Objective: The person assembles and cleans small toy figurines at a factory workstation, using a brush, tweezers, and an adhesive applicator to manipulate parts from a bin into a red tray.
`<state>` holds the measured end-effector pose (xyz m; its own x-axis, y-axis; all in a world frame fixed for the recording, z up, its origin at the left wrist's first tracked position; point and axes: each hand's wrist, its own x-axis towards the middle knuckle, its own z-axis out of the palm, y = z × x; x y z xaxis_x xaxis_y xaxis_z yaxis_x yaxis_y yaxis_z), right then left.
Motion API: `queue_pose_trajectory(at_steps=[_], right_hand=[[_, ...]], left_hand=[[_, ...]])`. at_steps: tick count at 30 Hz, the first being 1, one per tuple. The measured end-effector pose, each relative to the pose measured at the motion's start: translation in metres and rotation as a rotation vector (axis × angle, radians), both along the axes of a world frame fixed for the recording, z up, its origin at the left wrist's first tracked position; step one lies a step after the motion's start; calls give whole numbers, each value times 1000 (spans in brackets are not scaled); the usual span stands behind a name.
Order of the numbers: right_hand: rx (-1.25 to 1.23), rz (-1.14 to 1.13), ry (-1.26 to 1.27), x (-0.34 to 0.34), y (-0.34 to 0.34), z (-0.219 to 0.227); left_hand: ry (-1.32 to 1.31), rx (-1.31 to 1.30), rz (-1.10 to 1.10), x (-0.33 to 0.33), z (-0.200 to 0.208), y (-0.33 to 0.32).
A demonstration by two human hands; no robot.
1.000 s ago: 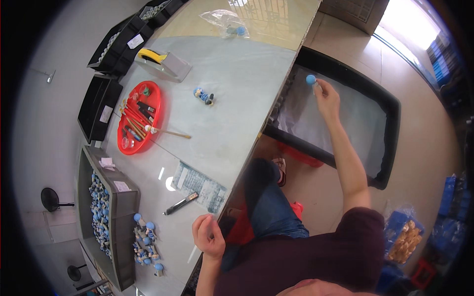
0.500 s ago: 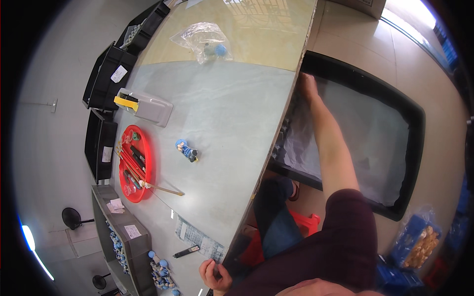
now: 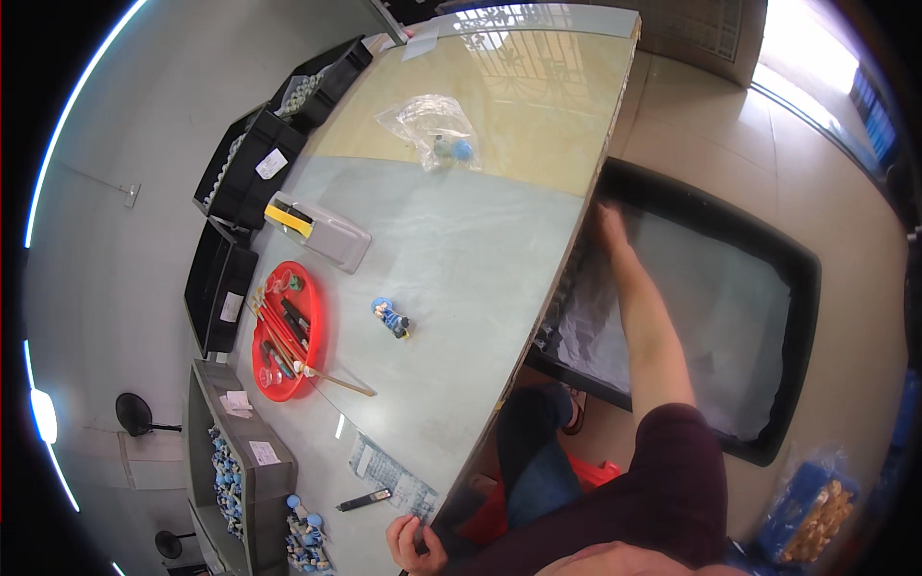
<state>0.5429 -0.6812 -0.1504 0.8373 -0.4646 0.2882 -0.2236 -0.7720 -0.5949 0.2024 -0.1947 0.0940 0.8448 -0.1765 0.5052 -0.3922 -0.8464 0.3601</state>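
My right arm stretches over a black tray [image 3: 812,317] beside the table, its inside lined with pale sheeting. Down at the tray's table-side edge is my right hand [image 3: 611,228]; its fingers are too dark and small to read. My left hand [image 3: 415,544] rests at the table's near edge, fingers loosely bent and apart, with nothing visible in them. Close to it lie a printed sheet [image 3: 389,472] and a dark pen-like tool [image 3: 365,499]. A small blue-capped figurine [image 3: 390,318] lies on the tabletop.
On the table are a red dish [image 3: 317,331] of brushes and pens, a grey-yellow holder [image 3: 331,237], and a clear bag [image 3: 427,125]. Black bins [image 3: 216,288] line the far side. A grey bin [image 3: 274,477] and several figurines [image 3: 305,538] stand lower left.
The whole view has shifted, so the table and its contents sit lower and the upper ones farther right. My right hand stays at the tray's table-side edge; my left stays by the sheet.
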Motion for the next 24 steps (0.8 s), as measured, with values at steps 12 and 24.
queue_pose_trajectory(at_steps=[12, 24], right_hand=[[120, 156, -389, -233, 78, 146], [283, 394, 261, -471, 268, 72]], left_hand=[[-21, -59, -103, -15, 5, 13], [24, -192, -564, -20, -7, -37]])
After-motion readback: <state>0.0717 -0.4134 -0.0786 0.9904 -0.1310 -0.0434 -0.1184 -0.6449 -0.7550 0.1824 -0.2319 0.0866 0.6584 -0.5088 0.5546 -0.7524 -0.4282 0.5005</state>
